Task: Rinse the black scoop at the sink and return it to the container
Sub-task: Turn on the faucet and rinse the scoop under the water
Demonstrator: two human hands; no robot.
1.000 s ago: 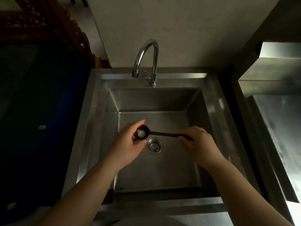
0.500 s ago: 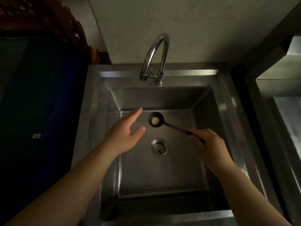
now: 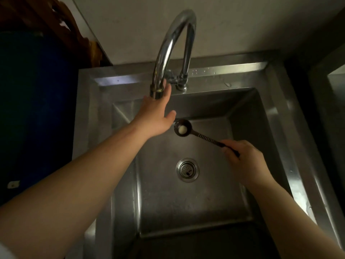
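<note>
My right hand (image 3: 244,161) grips the handle end of the black scoop (image 3: 188,128), which hangs level over the steel sink (image 3: 276,116). A small white lump sits in the scoop's bowl. My left hand (image 3: 156,113) is stretched out flat, fingers apart, its fingertips behind the spout of the curved chrome tap (image 3: 168,47) and reaching toward the tap's base. The thumb lies just left of the scoop's bowl. No water runs from the spout. The container is not in view.
The drain strainer (image 3: 187,170) sits in the middle of the basin floor. A dark blue surface (image 3: 35,109) fills the left side. Carved dark wood (image 3: 46,17) shows at the top left. Another steel unit (image 3: 334,101) stands on the right.
My left hand let go of the scoop's bowl and rose to the tap spout. My right hand lifted the scoop slightly toward the spout. The view moved closer to the sink.
</note>
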